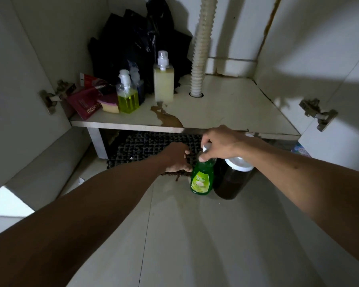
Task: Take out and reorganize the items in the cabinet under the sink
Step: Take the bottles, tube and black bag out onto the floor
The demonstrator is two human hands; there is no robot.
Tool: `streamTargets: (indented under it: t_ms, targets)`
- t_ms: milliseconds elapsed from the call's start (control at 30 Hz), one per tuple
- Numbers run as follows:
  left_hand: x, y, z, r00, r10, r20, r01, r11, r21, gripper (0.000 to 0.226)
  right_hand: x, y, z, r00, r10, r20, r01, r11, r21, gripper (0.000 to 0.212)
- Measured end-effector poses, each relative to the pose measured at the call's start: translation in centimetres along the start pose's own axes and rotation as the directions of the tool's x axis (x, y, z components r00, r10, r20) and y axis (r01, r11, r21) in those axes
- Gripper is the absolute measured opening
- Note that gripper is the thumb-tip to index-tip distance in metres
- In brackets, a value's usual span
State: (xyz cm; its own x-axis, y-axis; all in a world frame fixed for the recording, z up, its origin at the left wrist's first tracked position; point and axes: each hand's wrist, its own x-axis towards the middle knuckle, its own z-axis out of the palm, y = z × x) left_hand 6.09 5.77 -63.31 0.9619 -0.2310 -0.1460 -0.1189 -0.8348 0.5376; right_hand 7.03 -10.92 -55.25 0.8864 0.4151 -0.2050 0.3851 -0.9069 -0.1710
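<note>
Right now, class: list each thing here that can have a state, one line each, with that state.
green bottle: upright on the floor, cap on
right hand: grips the green bottle's neck
left hand: holds the dark mat edge
brown jar: upright, white lid on
yellow pump bottle: upright, about half full
cabinet doors: open

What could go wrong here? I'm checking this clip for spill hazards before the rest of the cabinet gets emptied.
1. The right hand pinches the green bottle only at its cap; lifted that way, it could slip or swing into the dark jar touching it.
2. The left hand grips the mat edge; tugging it might topple both.
3. The shelf surface is peeling, so the pump bottles could snag when slid.
</note>
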Motion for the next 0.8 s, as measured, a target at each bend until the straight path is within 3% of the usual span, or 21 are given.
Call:
streamTargets:
  t_ms: [100, 233, 367, 467, 633, 800]
  targets:
    - [-0.8, -0.6, -3.3, 0.995, -0.018, -0.101, 0.020, 1.000, 0.021, 0.057, -0.5, -0.9, -1.7, 1.000, -0.014, 0.026, 0.014, 1.000, -0.003, 0.055]
    - [-1.6, -1.4, -7.7, 0.956, 0.006, -0.293, -0.010, 1.000, -0.011, 0.035, 0.7, -2.6, -6.2, 0.995, -0.049, -0.084, 0.051, 0.998, 0.028, 0.044]
    - [0.1, -1.1, -11.9, 0.892, -0.125, -0.435, 0.024, 0.973, -0.231, 0.047, 3.6, -4.3, -11.5, 0.969, -0.029, -0.244, 0.058, 0.992, 0.110, 0.029]
    - [2.5, -0.3, -14.5, 0.862, -0.164, -0.480, 0.068, 0.975, -0.211, 0.075, 7.2, -5.9, -14.7, 0.946, 0.000, -0.325, 0.061, 0.983, 0.176, 0.028]
    - [6.8, 0.0, -16.6, 0.795, -0.231, -0.561, 0.135, 0.969, -0.208, 0.078, 13.5, -7.4, -16.9, 0.919, 0.075, -0.386, 0.102, 0.903, 0.417, 0.040]
    - [10.6, -1.3, -15.9, 0.759, -0.318, -0.568, 0.170, 0.939, -0.300, 0.076, 17.6, -8.2, -15.7, 0.954, 0.134, -0.268, 0.015, 0.871, 0.491, 0.040]
